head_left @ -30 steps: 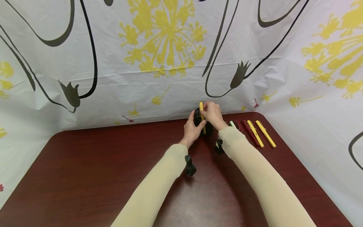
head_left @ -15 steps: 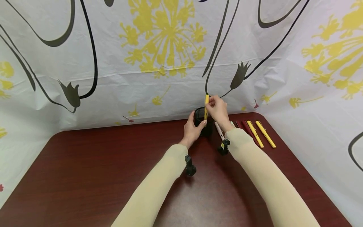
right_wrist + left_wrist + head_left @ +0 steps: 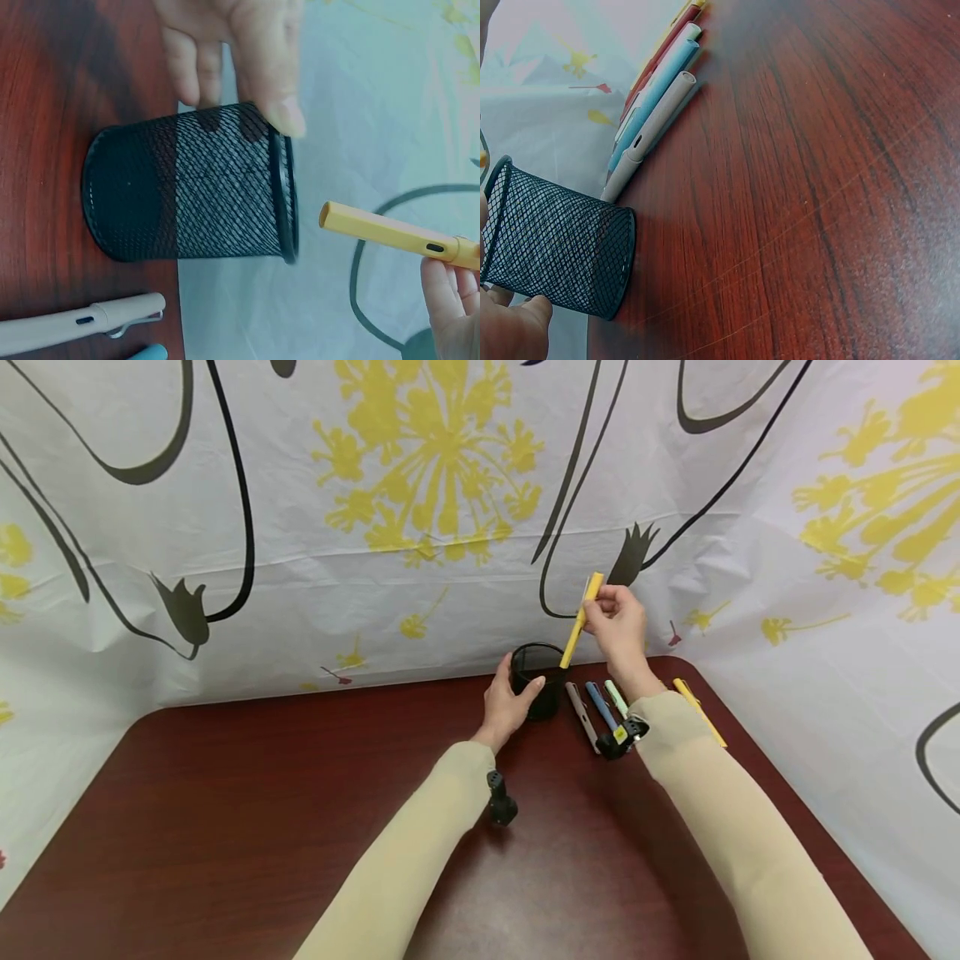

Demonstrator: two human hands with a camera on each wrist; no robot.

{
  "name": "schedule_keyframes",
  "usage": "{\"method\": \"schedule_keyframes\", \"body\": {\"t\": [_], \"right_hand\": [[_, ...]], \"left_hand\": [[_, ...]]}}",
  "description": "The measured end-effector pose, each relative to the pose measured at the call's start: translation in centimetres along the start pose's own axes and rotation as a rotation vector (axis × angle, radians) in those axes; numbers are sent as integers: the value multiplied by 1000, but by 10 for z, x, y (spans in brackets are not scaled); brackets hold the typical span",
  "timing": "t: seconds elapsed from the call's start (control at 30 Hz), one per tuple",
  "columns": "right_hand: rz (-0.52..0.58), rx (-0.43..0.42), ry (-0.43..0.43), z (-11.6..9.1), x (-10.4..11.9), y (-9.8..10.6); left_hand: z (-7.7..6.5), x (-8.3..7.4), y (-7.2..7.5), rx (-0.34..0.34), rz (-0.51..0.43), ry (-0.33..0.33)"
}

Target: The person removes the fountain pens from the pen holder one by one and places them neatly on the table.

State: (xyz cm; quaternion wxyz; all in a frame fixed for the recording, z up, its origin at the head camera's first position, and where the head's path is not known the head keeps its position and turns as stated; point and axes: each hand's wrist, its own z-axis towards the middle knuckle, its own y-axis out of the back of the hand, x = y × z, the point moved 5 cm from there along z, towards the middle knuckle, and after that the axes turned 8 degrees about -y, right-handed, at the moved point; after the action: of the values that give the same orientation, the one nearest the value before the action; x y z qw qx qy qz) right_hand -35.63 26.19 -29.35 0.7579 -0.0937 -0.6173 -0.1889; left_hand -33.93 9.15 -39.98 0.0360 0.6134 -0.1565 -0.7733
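Observation:
A black mesh pen cup (image 3: 552,695) stands upright on the table near its back edge. My left hand (image 3: 506,706) holds it from the left, with the thumb across the near side close to the rim and other fingers behind. No pen shows through the mesh in the right wrist view, where the cup (image 3: 217,187) appears sideways. Just right of the rim and above it, my right hand (image 3: 621,625) pinches a yellow pen (image 3: 574,639) by its upper part. The pen tilts, its lower end right beside the rim.
Right of the cup lie a greyish pen (image 3: 582,717), a blue pen (image 3: 601,703), a pale green pen (image 3: 616,696) and a yellow pen (image 3: 697,706). A dark red pen (image 3: 660,60) shows in the left wrist view. A patterned cloth (image 3: 375,610) hangs behind the table.
The right hand has drawn the yellow pen up out of the cup and to the right, tilting it. The left hand and the cup have stayed in place.

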Motion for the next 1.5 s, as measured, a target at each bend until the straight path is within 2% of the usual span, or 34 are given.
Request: {"method": "schedule_keyframes", "body": {"t": [0.17,0.47,0.67,0.83,1.1,1.27,1.5], "right_hand": [[74,-22,-68,3,-2,16],[-11,-95,-88,8,-14,47],[-153,-131,-95,9,-24,69],[-259,-127,-114,10,-36,88],[-570,-124,-57,12,-56,130],[-716,-104,-105,13,-73,152],[-819,-121,-154,17,-97,174]], "left_hand": [[0,0,0,5,-2,-6],[0,-1,0,2,12,-6],[-1,-2,0,8,10,2],[0,-2,1,-2,12,-4],[0,-2,1,-3,-1,-7],[0,-1,1,4,-6,-6],[-1,-1,1,8,0,1]]}}
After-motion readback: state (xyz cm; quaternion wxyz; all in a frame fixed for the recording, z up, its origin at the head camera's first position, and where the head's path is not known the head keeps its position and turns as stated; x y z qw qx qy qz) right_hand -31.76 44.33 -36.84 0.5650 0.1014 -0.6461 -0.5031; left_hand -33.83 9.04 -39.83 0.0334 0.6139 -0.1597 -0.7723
